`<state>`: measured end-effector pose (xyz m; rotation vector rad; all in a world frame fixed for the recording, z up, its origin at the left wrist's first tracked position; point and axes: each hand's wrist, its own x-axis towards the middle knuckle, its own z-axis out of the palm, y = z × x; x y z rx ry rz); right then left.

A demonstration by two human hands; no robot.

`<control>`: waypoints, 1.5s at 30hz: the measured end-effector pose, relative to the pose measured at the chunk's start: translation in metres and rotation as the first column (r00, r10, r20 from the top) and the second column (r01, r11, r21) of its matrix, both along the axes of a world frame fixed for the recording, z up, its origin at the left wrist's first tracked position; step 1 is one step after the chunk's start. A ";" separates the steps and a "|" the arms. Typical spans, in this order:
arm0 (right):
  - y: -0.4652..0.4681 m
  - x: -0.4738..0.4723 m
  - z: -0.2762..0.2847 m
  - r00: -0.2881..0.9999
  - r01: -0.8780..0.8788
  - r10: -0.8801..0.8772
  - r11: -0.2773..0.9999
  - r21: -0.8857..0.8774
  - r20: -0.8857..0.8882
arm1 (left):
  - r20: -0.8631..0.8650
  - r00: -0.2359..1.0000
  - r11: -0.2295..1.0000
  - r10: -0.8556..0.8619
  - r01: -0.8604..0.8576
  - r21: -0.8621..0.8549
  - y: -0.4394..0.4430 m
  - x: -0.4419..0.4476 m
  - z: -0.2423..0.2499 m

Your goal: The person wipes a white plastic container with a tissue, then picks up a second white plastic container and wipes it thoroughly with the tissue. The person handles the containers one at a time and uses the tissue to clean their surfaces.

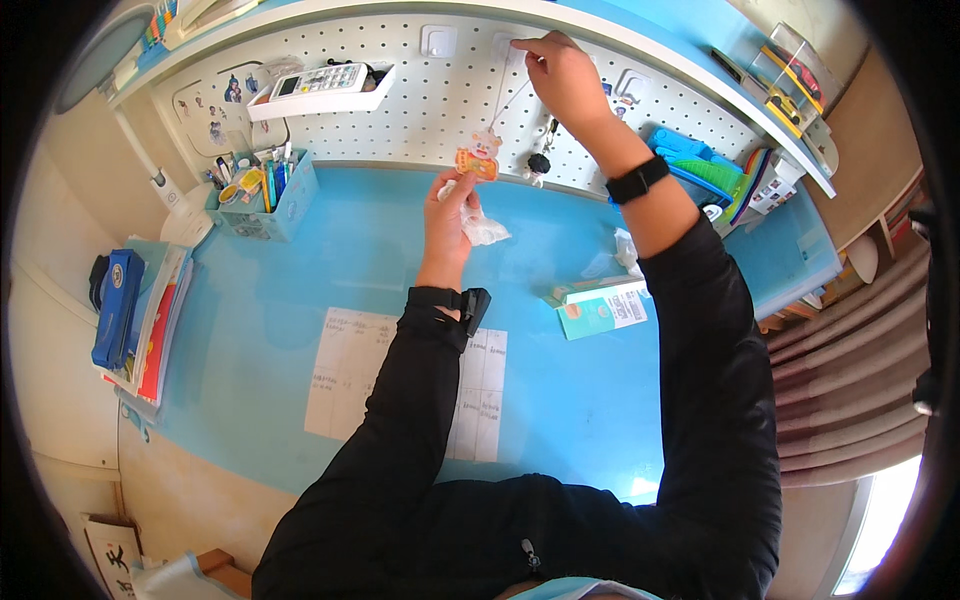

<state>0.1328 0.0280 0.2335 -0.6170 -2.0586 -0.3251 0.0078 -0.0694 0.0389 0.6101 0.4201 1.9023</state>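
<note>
My left hand [452, 217] grips a crumpled white tissue [484, 229] and, between thumb and fingers, the bottom of a flat cartoon bear charm [480, 156]. A thin cord [511, 101] rises from the charm in two strands. One strand runs to the fingertips of my right hand [559, 71], which pinches it; the other goes up towards a white adhesive hook [506, 49] on the white pegboard [405, 97]. Whether the cord is on that hook is too small to tell. Just right of the charm hangs a keychain with a small black-haired figure [538, 165].
On the blue desk [570, 390] lie a written paper sheet [352, 375], partly under my left forearm, and an opened teal-and-white box [600, 309]. A pen holder [262, 195] stands back left. A white tray [322, 101] on the pegboard holds a remote control [319, 80].
</note>
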 end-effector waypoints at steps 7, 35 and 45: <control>0.023 -0.015 -0.005 0.962 0.204 -0.165 0.963 -0.174 0.216 | -0.034 0.998 0.987 0.061 -0.065 -0.145 0.000 -0.008 -0.003; -0.164 0.269 -0.211 0.905 0.311 -0.417 0.513 -0.800 0.085 | -0.873 -0.192 0.856 -0.448 0.190 -0.481 -0.040 0.108 0.011; -0.168 0.264 -0.188 0.929 0.058 -0.365 0.289 -0.956 -0.054 | -0.852 -0.483 0.974 -0.204 -0.013 -0.225 -0.042 0.065 0.025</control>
